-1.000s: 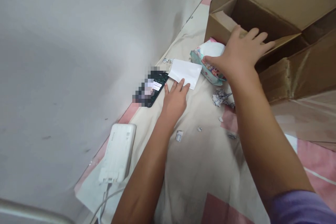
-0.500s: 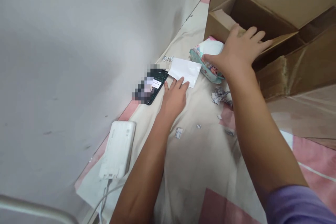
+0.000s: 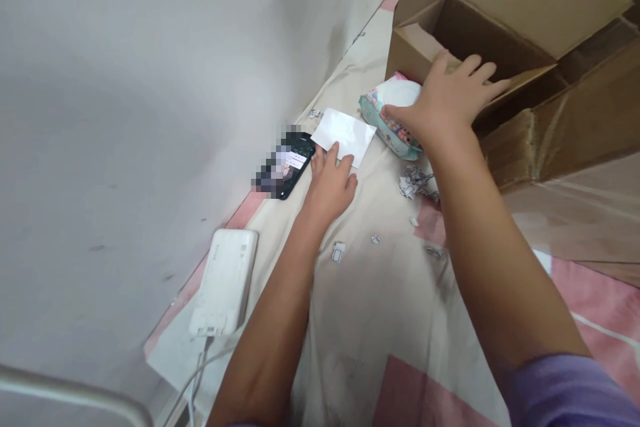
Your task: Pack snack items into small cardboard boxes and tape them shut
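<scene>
My left hand [image 3: 333, 180] lies with fingers spread, its fingertips on the near edge of a white sheet of paper [image 3: 345, 133]. The sheet rests on the bed cloth, its left corner at a phone [image 3: 286, 170] with a lit screen. Over a pack of wet wipes [image 3: 385, 119] with a white lid, my right hand [image 3: 453, 97] is stretched out with fingers apart. Its thumb is in front of the pack, and its fingers reach across the near wall of an open cardboard box [image 3: 505, 27]. Whether the thumb touches the pack I cannot tell.
A heap of small printed paper cutouts [image 3: 415, 181] lies below the wipes, with a few loose pieces [image 3: 339, 252] scattered nearer. At left, a white power bank [image 3: 225, 283] with a cable [image 3: 205, 363] sits along the wall [image 3: 150, 113]. A pale metal bar [image 3: 70, 397] crosses the lower left corner.
My left hand's fingers have spread, and the thumb has moved away from the paper. The paper has shifted slightly left, nearer the phone. My right hand stays over the wipes and box.
</scene>
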### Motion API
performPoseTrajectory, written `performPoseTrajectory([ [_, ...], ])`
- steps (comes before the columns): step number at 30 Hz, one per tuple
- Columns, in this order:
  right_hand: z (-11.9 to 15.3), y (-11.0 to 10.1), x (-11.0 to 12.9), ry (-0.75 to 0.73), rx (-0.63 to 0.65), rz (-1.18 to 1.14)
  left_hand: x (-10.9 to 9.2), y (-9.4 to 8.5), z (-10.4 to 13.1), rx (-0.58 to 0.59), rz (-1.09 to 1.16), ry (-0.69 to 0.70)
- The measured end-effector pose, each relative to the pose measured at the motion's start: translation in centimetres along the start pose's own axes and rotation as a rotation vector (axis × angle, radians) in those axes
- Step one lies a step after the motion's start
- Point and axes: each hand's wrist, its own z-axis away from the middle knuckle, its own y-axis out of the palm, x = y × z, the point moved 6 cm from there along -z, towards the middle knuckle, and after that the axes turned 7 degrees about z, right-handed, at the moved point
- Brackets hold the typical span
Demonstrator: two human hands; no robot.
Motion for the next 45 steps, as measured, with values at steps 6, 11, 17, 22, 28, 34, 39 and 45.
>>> performPoseTrajectory([
  [6,1.3,-2.6,1.3,0.034,0.175,0.051,-1.0,0.1,0.4,0.06,-0.009,0.054],
  [11,1.5,-4.7,1.9,0.105,0.353,0.136,-1.3,-0.4,0.3,-0.048,0.036,0.042],
  [17,1.3,-4.6,2.5,0.061,0.324,0.167,-0.8,-1.1,0.3,-0.168,0.02,-0.043],
  [22,1.6,-3.9,2.3,0.037,0.284,0.183,-1.4,-0.7,0.5,-0.164,-0.045,-0.038],
  [28,1.7,-4.0,2.3,0.008,0.229,0.141,2.3,-3.8,1.7,-0.41,-0.143,-0.262],
  [34,2.4,-4.6,2.4,0.001,0.255,0.17,5.4,-5.6,2.3,-0.524,-0.215,-0.505],
  [39,2.7,-4.8,2.0,-0.012,0.231,0.094,4.7,-5.2,2.2,-0.577,-0.201,-0.499],
  [45,2.9,-5.1,1.5,-0.001,0.195,-0.011,4.7,-5.6,1.9,-0.54,0.144,-0.387],
])
